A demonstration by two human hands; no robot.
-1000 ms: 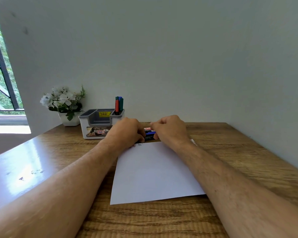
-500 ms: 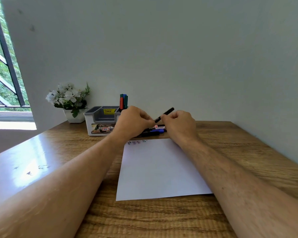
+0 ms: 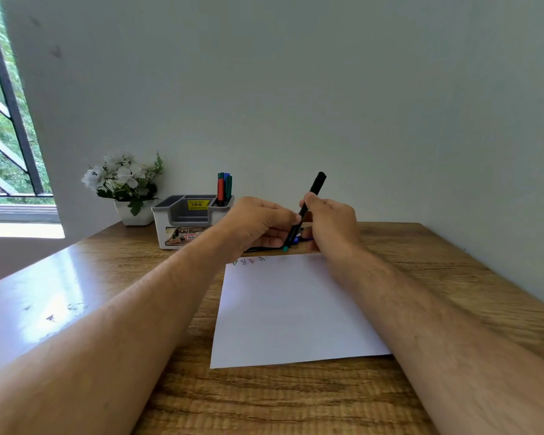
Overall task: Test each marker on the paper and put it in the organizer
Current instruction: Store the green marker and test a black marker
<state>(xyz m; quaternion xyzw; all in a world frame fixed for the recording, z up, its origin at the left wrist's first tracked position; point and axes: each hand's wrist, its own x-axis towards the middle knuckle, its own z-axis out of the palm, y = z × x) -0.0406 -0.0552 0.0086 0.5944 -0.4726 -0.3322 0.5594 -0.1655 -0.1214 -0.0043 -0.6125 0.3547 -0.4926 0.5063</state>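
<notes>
- Swung up since half a second ago: black marker (image 3: 308, 208), then slanting low toward the far right, now standing steep, black end high against the wall, teal end low near the far edge of the paper (image 3: 296, 309).
- Right hand (image 3: 333, 227) pinching the barrel about mid-length between thumb and curled fingers; left hand (image 3: 261, 222) curled just beside it on the left, fingertips at the lower barrel, grasp on it not certain.
- Long axis running from lower left to upper right, teal end pointing down just past the sheet's far edge, so probably a cap pull by the left hand or a short drop to the sheet next.
- More markers lying flat on the table (image 3: 453, 277) behind the hands, mostly hidden.
- Small scribbles at the sheet's far left corner, not readable.
- Organizer (image 3: 186, 224) to the far left, red, blue and green markers (image 3: 224, 188) upright in its right compartment; yellow sticker reading "49.00", front label too small to read.
</notes>
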